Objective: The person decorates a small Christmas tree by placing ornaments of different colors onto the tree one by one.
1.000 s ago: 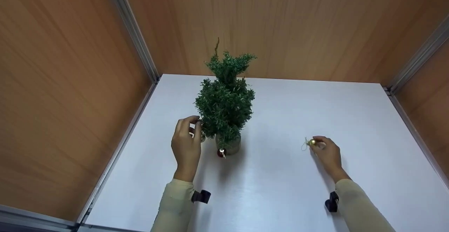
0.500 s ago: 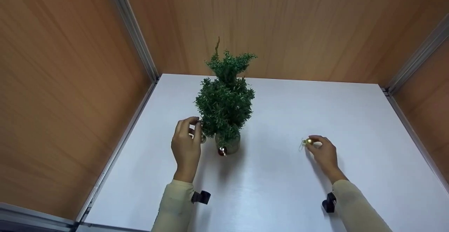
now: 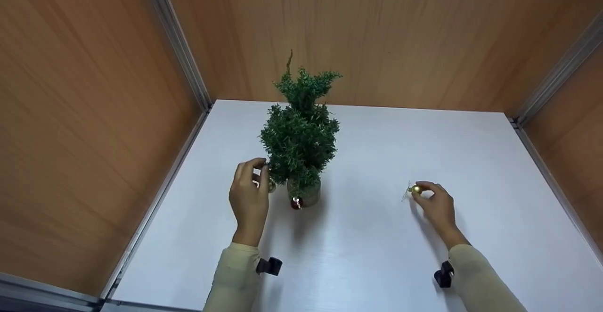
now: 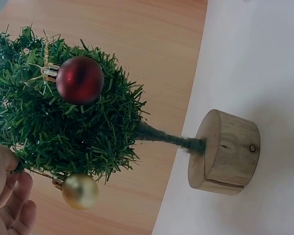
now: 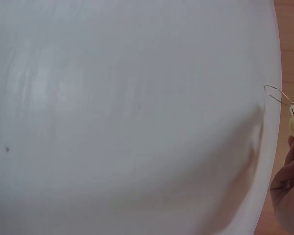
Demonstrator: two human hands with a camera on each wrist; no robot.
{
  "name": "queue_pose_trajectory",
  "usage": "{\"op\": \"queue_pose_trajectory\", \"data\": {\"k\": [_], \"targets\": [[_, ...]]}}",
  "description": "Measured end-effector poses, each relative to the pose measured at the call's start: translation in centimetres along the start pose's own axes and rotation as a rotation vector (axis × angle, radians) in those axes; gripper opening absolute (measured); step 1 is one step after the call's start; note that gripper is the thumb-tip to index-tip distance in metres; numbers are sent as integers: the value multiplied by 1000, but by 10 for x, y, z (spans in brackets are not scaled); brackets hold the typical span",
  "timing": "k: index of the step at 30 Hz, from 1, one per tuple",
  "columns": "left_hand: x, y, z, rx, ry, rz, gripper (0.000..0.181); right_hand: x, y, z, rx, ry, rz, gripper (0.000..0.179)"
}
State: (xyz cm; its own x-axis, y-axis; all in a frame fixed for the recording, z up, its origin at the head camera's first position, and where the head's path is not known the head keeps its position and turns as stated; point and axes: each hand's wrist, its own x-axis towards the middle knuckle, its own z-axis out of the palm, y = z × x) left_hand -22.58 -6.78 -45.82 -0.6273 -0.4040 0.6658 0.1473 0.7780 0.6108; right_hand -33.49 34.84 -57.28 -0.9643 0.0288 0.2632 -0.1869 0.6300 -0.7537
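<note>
Closest in are the arms: pale long sleeves (image 3: pixel 233 274), w/ a small blk cam unit (image 3: pixel 269 266) strapped at each wrist. Hands next. R hand (image 3: pixel 437 210) has a small gold bauble (image 3: pixel 416 189) pinched btwn thumb & fingers, up off the tabletop, well apart from the tree; its thin wire loop (image 5: pixel 274 93) sticks out free on the tree side. L hand (image 3: pixel 249 203) is pinching at the L edge of the greenery, fingers curled. Can't tell if it's got twig, string or both tbh.

Just beside those fingers a 2nd gold bauble (image 4: pixel 80 191) hangs by its string, right at the edge of the foliage. Red bauble (image 4: pixel 80 81) hangs low on the near side of the tree, in front of the base in the head cam.

Then the mini green tree (image 3: pixel 299 137) itself, upright on the tabletop (image 3: pixel 400 147) (white), L of center, bare-ish trunk (image 4: pixel 164 137) going down into a round wood base (image 4: pixel 230 149) w/ a knot & a crack in it. Thin twig (image 3: pixel 289 62) pokes up at the top.

Farthest back: wood-grain panel (image 3: pixel 377 34), plus another wood-grain side wall (image 3: pixel 80 114) on the L, metal rail (image 3: pixel 181 43) in the corner btwn them.
</note>
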Motion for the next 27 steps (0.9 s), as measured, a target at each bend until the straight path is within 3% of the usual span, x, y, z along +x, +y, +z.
{"op": "queue_pose_trajectory", "data": {"k": [27], "targets": [[0, 1, 0, 2, 18, -2, 14, 0, -30, -9, -33, 54, -107, 30]]}}
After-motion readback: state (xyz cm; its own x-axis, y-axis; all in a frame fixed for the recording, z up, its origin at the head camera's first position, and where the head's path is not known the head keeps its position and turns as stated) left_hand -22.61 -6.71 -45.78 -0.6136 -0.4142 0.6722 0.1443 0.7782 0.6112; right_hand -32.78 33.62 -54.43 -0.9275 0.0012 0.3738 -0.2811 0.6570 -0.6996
